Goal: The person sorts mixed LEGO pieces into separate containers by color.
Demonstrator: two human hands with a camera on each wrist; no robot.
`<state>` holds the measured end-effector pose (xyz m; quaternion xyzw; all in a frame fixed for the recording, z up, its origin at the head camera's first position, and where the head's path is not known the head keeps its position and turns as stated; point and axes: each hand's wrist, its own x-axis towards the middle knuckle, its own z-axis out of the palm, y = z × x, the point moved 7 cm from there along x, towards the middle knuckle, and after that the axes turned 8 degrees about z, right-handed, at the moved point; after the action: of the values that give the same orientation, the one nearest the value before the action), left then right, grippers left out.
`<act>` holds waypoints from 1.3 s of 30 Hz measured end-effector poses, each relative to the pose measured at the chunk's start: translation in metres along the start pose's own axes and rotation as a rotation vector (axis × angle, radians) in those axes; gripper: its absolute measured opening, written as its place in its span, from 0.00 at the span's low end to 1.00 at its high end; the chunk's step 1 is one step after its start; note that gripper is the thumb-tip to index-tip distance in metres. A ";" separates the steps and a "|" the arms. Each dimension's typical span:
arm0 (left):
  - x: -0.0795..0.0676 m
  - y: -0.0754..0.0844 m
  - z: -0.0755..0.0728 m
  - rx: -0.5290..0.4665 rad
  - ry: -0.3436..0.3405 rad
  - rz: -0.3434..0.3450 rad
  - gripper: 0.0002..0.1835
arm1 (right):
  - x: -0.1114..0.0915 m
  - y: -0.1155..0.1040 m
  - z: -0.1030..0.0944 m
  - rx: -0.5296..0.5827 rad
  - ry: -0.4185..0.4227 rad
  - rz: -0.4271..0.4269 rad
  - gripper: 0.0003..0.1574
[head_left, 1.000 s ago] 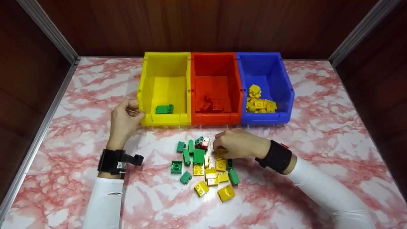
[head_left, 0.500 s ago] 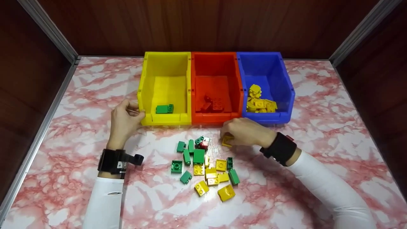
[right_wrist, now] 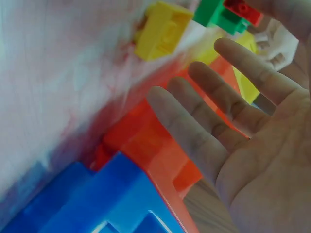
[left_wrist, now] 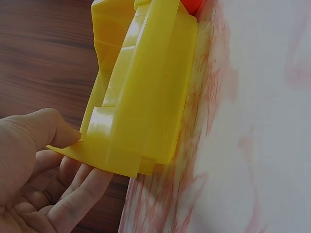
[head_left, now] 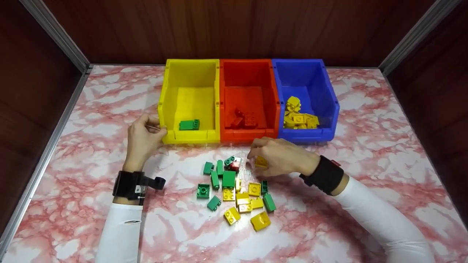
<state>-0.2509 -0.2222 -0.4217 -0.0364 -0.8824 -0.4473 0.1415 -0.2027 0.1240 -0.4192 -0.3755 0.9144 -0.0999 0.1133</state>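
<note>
Yellow brick (right_wrist: 165,31) shows its hollow underside; right hand (head_left: 280,155), straight-fingered, holds nothing; left hand (head_left: 142,138) pinches yellow bin (head_left: 192,137).

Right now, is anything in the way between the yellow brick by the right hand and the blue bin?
Yes: in the head view, the right hand lies across the straight path from the yellow brick, and the blue bin's front wall stands there too. No other brick shows between.

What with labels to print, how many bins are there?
3: the yellow bin at left, red bin in the middle, blue bin at right.
</note>
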 end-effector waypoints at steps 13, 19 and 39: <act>0.001 0.001 0.001 0.012 0.006 0.006 0.10 | -0.007 -0.001 0.000 0.013 0.032 -0.060 0.06; 0.001 0.000 0.000 0.011 0.009 0.005 0.10 | -0.022 0.007 -0.026 0.046 0.082 -0.034 0.08; 0.000 0.001 0.000 0.016 -0.002 -0.003 0.11 | -0.029 0.089 -0.108 0.051 0.342 0.193 0.11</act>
<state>-0.2506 -0.2221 -0.4209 -0.0343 -0.8862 -0.4401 0.1404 -0.2727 0.2173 -0.3363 -0.2607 0.9493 -0.1737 -0.0250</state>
